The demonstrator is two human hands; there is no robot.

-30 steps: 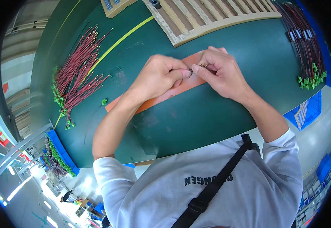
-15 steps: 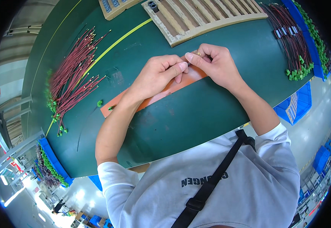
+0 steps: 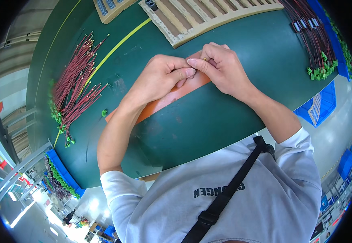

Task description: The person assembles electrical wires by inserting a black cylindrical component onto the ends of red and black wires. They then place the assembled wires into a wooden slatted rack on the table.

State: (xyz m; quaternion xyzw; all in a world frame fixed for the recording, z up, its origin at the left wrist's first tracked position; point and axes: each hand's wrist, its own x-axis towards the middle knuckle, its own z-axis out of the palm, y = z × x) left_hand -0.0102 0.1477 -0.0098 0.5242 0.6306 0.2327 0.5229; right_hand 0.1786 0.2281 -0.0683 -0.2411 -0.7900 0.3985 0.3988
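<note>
Both hands meet over the far part of an orange strip (image 3: 170, 98) lying on the green tabletop. My left hand (image 3: 160, 77) is closed in a pinch, thumb against the bent fingers. Its thumb tip almost touches that of my right hand (image 3: 223, 69), which is also pinched. A small brassy glint shows at the right fingertips, but the fingers hide whatever they hold. My left forearm crosses over the near-left end of the strip. Just left of that end lies a small green connector (image 3: 104, 113).
Red wires (image 3: 77, 73) with green connectors lie in a bundle at the left. A slatted wooden rack (image 3: 192, 34) stands at the far side, a second board (image 3: 113, 12) to its left. More dark wires (image 3: 305, 34) lie at the right beside a blue bin (image 3: 333, 40).
The view has shifted slightly. The right thumb has come a little closer to the left one, and both hands stay pinched. The green piece on the strip's left end is now hidden by my forearm.
</note>
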